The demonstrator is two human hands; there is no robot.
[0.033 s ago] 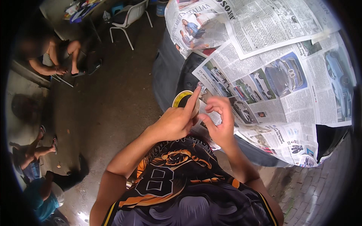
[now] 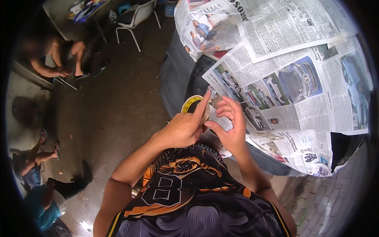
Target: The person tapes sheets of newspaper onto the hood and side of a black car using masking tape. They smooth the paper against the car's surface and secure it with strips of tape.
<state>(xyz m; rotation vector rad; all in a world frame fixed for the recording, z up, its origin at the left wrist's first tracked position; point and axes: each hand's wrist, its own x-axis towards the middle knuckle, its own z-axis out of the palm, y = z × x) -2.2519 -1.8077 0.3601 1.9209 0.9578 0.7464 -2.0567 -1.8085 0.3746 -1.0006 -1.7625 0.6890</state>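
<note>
Head view: newspaper sheets (image 2: 268, 67) already cover much of the dark bumper-like panel (image 2: 173, 73), its left side bare, while my left hand (image 2: 179, 128) grips a tape roll (image 2: 188, 104), my right hand (image 2: 232, 128) spread beside it.

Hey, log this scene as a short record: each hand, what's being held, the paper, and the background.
Left hand: gripping the roll, index finger extended
Right hand: open, fingers bent, thumb near the roll; contact unclear
Held item: roll, apparently tape, with a yellow and black inside
Paper: overlapping newspaper sheets, some with car pictures
Under the paper: large dark curved part, partly exposed
Background: white chair at the top; seated person at upper left
</note>
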